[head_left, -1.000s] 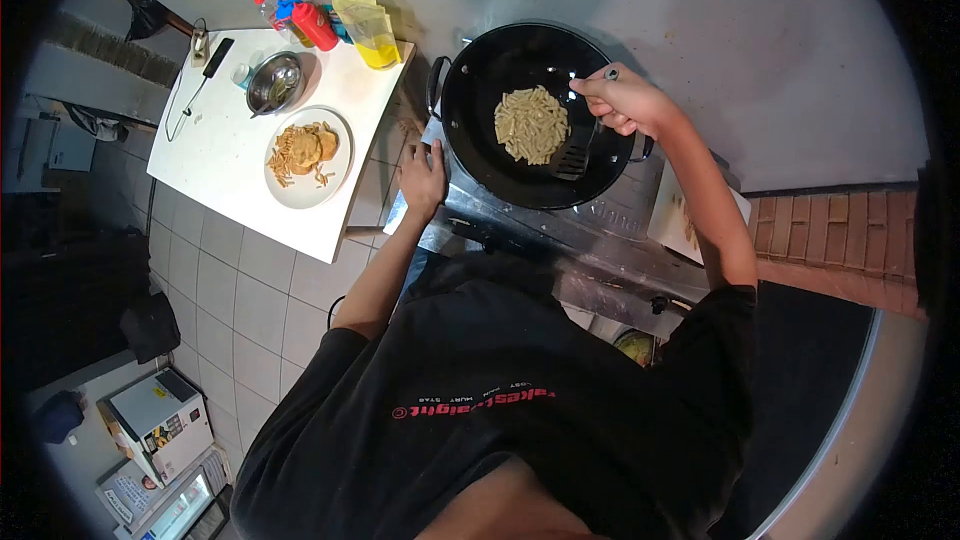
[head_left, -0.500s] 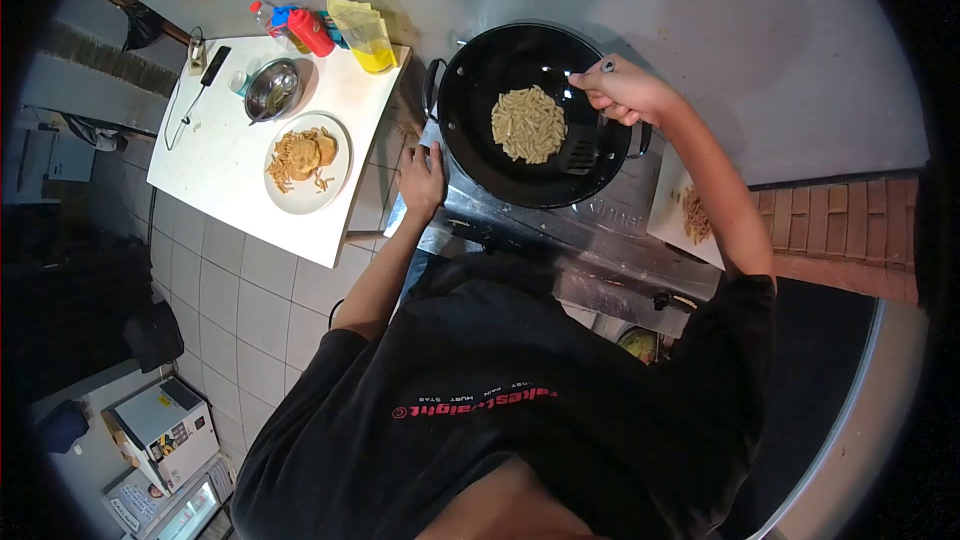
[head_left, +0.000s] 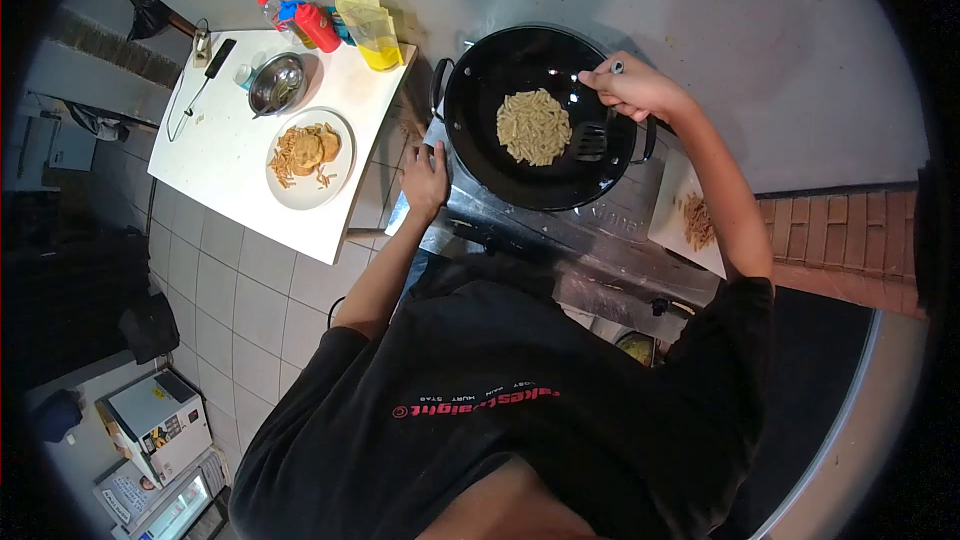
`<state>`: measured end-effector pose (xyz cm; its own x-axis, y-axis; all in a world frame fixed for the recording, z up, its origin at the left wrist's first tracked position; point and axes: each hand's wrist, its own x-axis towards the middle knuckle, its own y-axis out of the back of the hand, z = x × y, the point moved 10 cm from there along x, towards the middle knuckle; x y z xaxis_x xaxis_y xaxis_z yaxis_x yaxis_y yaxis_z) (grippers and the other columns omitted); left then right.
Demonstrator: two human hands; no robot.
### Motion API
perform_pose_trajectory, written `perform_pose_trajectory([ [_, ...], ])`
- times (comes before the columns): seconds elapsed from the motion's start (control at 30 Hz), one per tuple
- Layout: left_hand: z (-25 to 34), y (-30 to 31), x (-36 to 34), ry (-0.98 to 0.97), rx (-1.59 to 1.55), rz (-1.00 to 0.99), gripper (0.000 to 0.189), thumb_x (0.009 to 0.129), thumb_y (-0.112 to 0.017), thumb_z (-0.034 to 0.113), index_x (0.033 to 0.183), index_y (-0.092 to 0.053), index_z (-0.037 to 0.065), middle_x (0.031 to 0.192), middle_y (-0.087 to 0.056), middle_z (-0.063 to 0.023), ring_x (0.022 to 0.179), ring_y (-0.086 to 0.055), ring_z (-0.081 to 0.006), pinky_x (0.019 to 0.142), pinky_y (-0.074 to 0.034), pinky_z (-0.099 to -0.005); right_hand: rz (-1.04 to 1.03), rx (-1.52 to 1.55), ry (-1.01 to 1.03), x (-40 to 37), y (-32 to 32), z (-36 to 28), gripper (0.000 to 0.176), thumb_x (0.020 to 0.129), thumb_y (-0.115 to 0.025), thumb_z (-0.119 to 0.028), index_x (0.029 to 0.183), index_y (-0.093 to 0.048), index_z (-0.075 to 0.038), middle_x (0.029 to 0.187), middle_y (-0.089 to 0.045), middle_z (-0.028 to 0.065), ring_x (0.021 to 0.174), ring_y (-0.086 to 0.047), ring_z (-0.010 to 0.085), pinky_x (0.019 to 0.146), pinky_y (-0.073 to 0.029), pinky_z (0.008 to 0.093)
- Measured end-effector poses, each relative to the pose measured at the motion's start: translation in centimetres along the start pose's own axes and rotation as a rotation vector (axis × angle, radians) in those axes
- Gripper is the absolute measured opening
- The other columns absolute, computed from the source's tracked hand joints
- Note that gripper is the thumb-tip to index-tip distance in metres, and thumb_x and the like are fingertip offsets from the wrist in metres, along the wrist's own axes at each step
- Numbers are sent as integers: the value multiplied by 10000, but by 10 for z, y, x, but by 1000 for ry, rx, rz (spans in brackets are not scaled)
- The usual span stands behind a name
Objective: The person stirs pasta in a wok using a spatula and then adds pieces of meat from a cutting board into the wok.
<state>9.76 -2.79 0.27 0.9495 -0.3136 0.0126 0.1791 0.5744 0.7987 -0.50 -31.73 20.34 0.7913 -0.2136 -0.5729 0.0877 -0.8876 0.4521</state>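
Right hand [head_left: 635,90]: fist closed round the handle of the black slotted spatula [head_left: 592,140], thumb on top. Over the last second you've drawn the blade up and back from the near floor of the wide black round pan [head_left: 480,165]. It now sits just beside the right edge of the pile of pale penne pasta [head_left: 533,126]; whether it touches the pile I can't tell.

The pile itself hasn't shifted: same heap, centre of the pan, unbroken. Judgement: that was a repositioning of the tool, not a turn of the food, so the pasta is no further stirred than it was.

Left hand [head_left: 427,180]: unchanged, lying flat with fingers loosely spread on the edge of the shiny steel cooker top [head_left: 540,235], just left of the pan and holding nothing.

Surroundings:
- White square table [head_left: 230,160] to your left, well apart from the pan. It carries a white plate of fries and browned patties [head_left: 307,158], a steel bowl [head_left: 277,83], a red squeeze bottle [head_left: 318,27] and a yellow plastic bag [head_left: 368,30].
- White board with a small brown heap of food [head_left: 690,220] lies under your right forearm, against the red brick ledge [head_left: 850,230].

Obstructions: nothing lies between spatula and pasta. The pan's side handle is hidden beneath your right wrist.
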Motion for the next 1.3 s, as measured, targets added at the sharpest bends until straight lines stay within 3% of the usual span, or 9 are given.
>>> perform_pose_trajectory([
  [0.13,0,-2,0,9,-5,-11,495,979,-374,469,1054,-613,42,1087,-571,-177,1015,-574,-375,884,-396,-506,-28,39,13,-1,-12,-1,433,960,-549,-314,605,-406,-114,529,-378,-57,398,-268,28,336,-167,229],
  [0.2,0,-1,1,1,-8,8,493,979,-375,470,1053,-612,43,1086,-572,-175,1013,-574,-373,880,-397,-505,29,-202,-8,-8,-8,-7,459,943,-558,-369,609,-504,-57,514,-444,4,397,-376,116,374,-348,306],
  [0.23,1,0,0,-8,-12,24,492,978,-377,470,1052,-610,44,1084,-572,-172,1011,-573,-372,877,-397,-505,26,-201,-7,-12,-10,-10,459,943,-558,-369,609,-504,-57,514,-444,4,397,-376,116,374,-348,306],
  [0.33,-2,-2,1,16,0,17,484,978,-384,465,1035,-619,45,1088,-571,-173,1016,-572,-367,877,-399,-503,246,-485,306,-35,-9,-44,410,922,-567,-349,799,-661,31,582,-568,139,553,-543,228,634,-472,366],
  [0.63,0,2,1,4,-28,43,481,977,-391,457,986,-627,39,1046,-571,-179,993,-576,-373,868,-408,-493,428,-80,415,-40,-17,3,429,965,-555,-328,756,-611,42,589,-542,77,601,-486,177,628,-431,358],
  [0.67,0,1,0,7,-28,39,481,977,-391,457,986,-627,39,1046,-571,-179,993,-576,-373,868,-408,-493,397,84,546,-42,-24,1,464,987,-531,-329,685,-531,23,533,-459,19,518,-447,123,514,-373,323],
  [0.77,-2,-1,1,15,-11,19,476,977,-390,458,997,-622,44,1055,-568,-179,997,-574,-375,871,-406,-497,227,544,433,-44,-46,24,442,1007,-498,-300,658,-476,-30,531,-414,-14,460,-371,60,427,-278,260],
  [0.8,-3,-2,2,19,-5,17,475,976,-389,459,1003,-620,44,1059,-567,-179,999,-573,-376,872,-406,-499,334,542,514,-48,-49,27,433,1020,-467,-289,653,-447,-60,526,-392,-37,420,-309,26,397,-200,220],
  [1.3,0,-2,-2,13,3,-13,490,976,-381,469,1017,-619,43,1078,-565,-188,1017,-569,-383,867,-405,-508,565,850,458,-45,-92,98,470,1002,-500,-320,609,-423,-73,521,-346,-46,415,-314,34,397,-214,218],
])
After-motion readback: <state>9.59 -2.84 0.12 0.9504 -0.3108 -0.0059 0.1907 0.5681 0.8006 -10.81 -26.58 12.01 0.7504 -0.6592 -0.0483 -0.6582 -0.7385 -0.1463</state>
